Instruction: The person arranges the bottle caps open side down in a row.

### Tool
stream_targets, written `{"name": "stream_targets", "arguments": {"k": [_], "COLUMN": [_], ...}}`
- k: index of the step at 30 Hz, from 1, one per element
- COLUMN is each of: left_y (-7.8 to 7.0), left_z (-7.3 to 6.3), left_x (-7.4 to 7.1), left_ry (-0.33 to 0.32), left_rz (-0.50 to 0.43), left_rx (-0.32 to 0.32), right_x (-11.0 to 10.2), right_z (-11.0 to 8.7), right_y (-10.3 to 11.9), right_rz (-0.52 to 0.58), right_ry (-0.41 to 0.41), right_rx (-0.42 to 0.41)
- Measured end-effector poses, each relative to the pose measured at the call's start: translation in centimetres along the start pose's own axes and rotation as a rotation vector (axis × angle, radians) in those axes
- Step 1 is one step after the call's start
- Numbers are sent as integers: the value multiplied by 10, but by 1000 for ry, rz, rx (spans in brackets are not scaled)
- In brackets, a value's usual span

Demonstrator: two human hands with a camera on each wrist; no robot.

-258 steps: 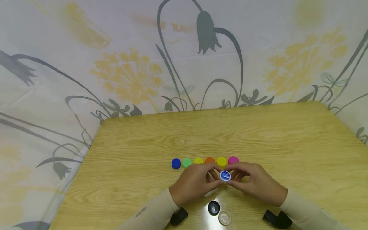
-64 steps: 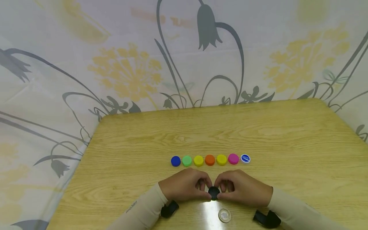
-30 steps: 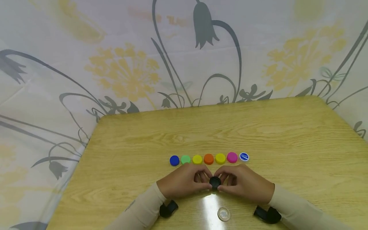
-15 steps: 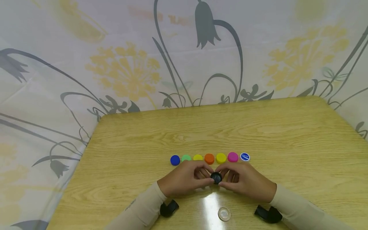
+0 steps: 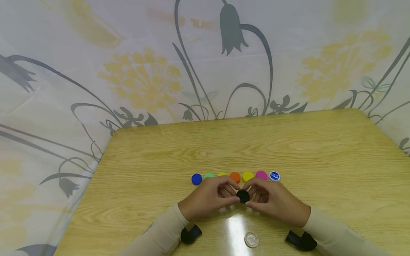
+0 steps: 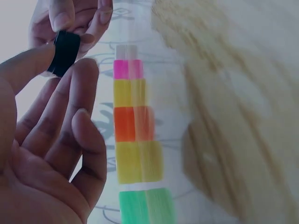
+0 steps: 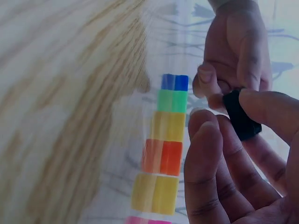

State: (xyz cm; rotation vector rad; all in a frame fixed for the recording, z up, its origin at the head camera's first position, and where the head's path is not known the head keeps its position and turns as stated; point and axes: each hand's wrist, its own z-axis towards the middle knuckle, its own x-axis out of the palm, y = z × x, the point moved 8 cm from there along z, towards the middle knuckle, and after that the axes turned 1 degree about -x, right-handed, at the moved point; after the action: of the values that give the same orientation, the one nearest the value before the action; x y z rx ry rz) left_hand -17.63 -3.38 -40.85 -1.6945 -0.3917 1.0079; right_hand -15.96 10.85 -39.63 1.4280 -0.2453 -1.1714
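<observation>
A round black bottle cap [image 5: 243, 196] is held between both hands, just on the near side of a row of coloured caps. My left hand [image 5: 209, 199] pinches it from the left with thumb and fingertips. From the other side my right hand [image 5: 275, 201] pinches it too. In the left wrist view the black cap [image 6: 64, 53] stands tilted between the fingertips, its ribbed side showing. The right wrist view has the same cap [image 7: 241, 114] at the right thumb. On the table, nearer the body, lies a clear, pale round cap [image 5: 251, 240].
The row runs from a blue cap [image 5: 196, 179] past green, yellow, an orange cap [image 5: 235, 177], yellow and a pink cap [image 5: 261, 175] to a white-and-blue printed cap [image 5: 274, 176] at the right end. Behind the wooden table [image 5: 205, 142] hangs a flower-patterned cloth [image 5: 288, 64].
The white-and-blue cap, earlier in both hands, now lies at the row's right end. The black cap has been picked up from the table, moved towards the row and tilted in the fingers.
</observation>
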Motion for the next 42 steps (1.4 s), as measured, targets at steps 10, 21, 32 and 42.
{"name": "stream_targets", "arguments": {"k": [10, 21, 32, 42], "left_y": [-1, 0, -1, -4], "left_z": [0, 0, -1, -1], "left_x": [-4, -6, -3, 1], "left_ry": [-62, -76, -31, -17], "left_rz": [18, 11, 16, 19], "left_rx": [5, 3, 10, 38], "right_x": [0, -2, 1, 3], "right_z": [1, 2, 3, 1], "right_y": [-1, -4, -3, -2], "right_rz": [42, 11, 56, 165], "right_ry": [-12, -25, 2, 27], "right_rx": [-1, 20, 18, 38]}}
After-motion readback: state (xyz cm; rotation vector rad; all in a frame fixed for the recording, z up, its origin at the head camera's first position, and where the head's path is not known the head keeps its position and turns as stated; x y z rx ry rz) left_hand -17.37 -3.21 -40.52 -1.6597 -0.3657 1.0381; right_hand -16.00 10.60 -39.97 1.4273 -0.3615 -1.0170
